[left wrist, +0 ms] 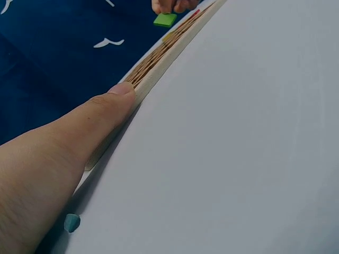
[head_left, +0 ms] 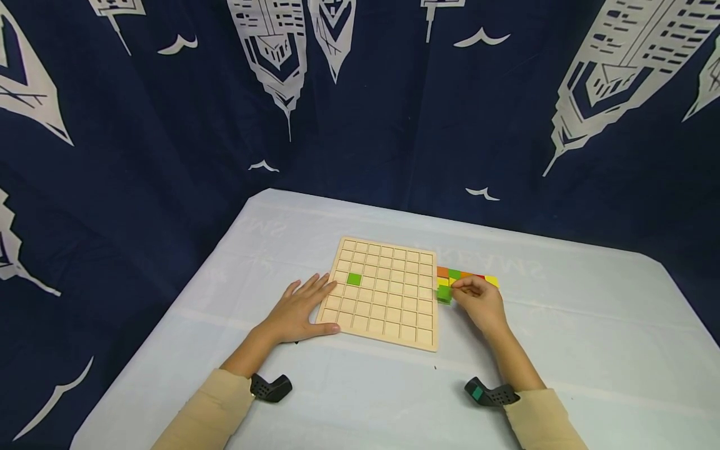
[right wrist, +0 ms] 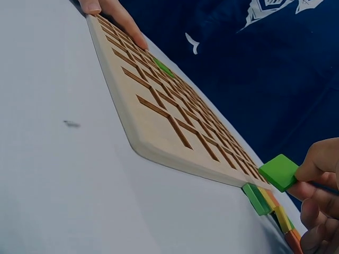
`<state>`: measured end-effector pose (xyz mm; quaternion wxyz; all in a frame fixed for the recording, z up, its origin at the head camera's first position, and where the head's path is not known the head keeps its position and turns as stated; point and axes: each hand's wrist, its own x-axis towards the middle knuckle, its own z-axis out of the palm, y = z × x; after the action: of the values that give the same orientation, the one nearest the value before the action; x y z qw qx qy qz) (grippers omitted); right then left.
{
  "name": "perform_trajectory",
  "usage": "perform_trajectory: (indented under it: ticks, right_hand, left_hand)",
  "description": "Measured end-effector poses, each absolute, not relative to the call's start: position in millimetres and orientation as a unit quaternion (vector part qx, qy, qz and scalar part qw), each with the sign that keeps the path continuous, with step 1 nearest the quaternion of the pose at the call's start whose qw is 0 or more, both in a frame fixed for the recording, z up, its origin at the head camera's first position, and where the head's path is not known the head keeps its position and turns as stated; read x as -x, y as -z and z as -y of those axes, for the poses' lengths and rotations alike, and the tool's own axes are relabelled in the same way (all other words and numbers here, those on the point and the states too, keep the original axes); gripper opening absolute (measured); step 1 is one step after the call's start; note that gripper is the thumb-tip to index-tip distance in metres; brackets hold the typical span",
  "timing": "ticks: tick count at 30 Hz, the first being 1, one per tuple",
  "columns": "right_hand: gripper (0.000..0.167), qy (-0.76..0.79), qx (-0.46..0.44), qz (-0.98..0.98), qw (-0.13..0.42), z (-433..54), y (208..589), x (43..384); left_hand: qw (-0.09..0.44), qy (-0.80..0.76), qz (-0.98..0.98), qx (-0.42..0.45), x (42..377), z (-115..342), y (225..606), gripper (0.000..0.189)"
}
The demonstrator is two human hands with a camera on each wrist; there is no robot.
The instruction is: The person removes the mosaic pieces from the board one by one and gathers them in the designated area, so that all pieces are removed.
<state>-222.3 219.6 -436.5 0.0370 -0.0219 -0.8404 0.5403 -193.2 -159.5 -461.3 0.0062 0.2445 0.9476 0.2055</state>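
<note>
A square wooden grid board (head_left: 388, 300) lies on the table, with one green tile (head_left: 354, 279) set in a cell toward its left side. My left hand (head_left: 304, 310) rests spread at the board's left edge, thumb on the near corner, fingers straight. Beyond the board's right edge, my right hand (head_left: 480, 301) pinches a green square tile (right wrist: 279, 172) between thumb and fingertips, raised above the tabletop. Under and beside that hand lie several coloured tiles (right wrist: 257, 199), green, yellow, orange and red, close against the board; the hand partly covers them.
A white cloth covers the table (head_left: 590, 325). Behind it hangs a dark blue curtain (head_left: 382, 137) with white building and bird prints. Each forearm wears a black wrist camera (head_left: 492, 394). A small dark speck (right wrist: 71, 124) sits on the cloth near the board.
</note>
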Motion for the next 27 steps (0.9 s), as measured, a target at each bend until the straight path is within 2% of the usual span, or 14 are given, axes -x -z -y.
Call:
perform_trajectory:
  ticks: [16, 27]
  right_hand:
    - [0.019, -0.528, 0.034, 0.847, 0.049, -234.1, 440.0, 218.0]
    - [0.022, -0.512, 0.099, 0.852, 0.037, -235.8, 437.4, 216.4]
  left_hand:
    - [0.006, -0.202, -0.949, -0.244, 192.9, 160.3, 462.4, 0.094]
    - [0.004, -0.201, -0.949, -0.244, 193.1, 160.1, 463.1, 0.094]
